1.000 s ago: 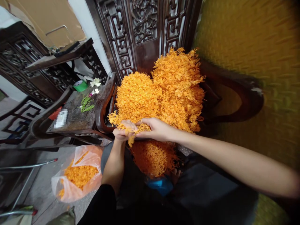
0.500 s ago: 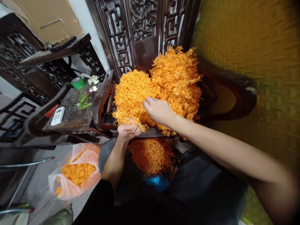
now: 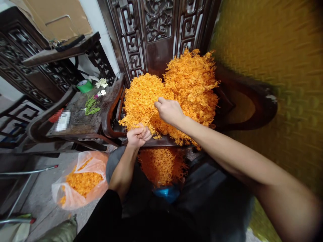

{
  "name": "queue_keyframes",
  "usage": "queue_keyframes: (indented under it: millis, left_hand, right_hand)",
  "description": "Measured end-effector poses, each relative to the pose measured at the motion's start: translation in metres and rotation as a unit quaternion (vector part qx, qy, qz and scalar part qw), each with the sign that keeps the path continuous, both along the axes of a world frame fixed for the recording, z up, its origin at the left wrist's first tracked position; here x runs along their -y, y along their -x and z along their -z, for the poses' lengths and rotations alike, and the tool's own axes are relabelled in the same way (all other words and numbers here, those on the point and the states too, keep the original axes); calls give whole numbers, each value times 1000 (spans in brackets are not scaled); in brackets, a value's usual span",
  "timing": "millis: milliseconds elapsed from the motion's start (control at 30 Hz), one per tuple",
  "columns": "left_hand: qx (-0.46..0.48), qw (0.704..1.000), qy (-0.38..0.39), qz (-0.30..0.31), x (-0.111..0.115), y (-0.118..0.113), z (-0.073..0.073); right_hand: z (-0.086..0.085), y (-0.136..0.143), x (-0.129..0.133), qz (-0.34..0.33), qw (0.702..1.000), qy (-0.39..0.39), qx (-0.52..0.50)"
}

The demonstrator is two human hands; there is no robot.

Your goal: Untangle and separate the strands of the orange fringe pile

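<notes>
A heap of orange flower sprigs [image 3: 193, 82], thin-stemmed with small frilly heads, fills the dark wooden chair seat [image 3: 158, 141] in front of me. A denser, finer-looking mound of orange flowers [image 3: 143, 95] adjoins it on the left. At the front edge, my left hand [image 3: 138, 135] is closed in a fist around a bunch of orange sprigs whose heads spread out beyond the fingers. My right hand [image 3: 169, 109] is above and right of it, fingertips pinched on a thin orange sprig that slants down toward the left fist.
Between my knees more orange strands [image 3: 165, 164] sit above a blue plastic bag [image 3: 166, 193]. A clear plastic bag [image 3: 80, 198] of orange bits lies on the floor at left. Green tape [image 3: 84, 86], white flowers [image 3: 101, 83] and green stems [image 3: 91, 106] rest on the side table [image 3: 80, 124].
My right hand has shifted slightly up, still pinching a sprig. My left fist stays closed on the bunch, appearing slightly higher as the whole view moves a little.
</notes>
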State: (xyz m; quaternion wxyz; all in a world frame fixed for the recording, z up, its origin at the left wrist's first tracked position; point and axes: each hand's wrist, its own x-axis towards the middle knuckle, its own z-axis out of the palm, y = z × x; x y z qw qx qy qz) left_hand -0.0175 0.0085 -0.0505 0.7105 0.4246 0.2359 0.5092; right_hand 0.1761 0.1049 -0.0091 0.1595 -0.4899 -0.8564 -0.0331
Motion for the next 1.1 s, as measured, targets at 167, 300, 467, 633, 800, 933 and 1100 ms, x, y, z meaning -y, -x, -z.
queue_keyframes:
  millis: [167,300,467,633,800,933,1100]
  left_hand:
    - [36,991,-88,-99,2,28,-6]
    - [76,987,-37,-139,-11,33,3]
    - [104,988,-5,-116,-21,24,14]
    - [83,992,35,-91,-21,21,19]
    - [65,993,69,-71,-19,19,20]
    - [31,993,98,-51,-19,12,16]
    - [27,998,54,-25,-16,0,9]
  right_hand:
    - [7,-35,-21,89,986,93,-105]
    - [8,-42,-6,-70,864,400,-299]
    - [-1,-36,19,-133,691,533,-469]
    - [-4,-30,31,-121,685,532,-482]
    - [-6,-22,39,-130,724,486,-473]
    - [-12,-14,50,-109,728,450,-505]
    - [-15,-5,59,-120,833,335,-424]
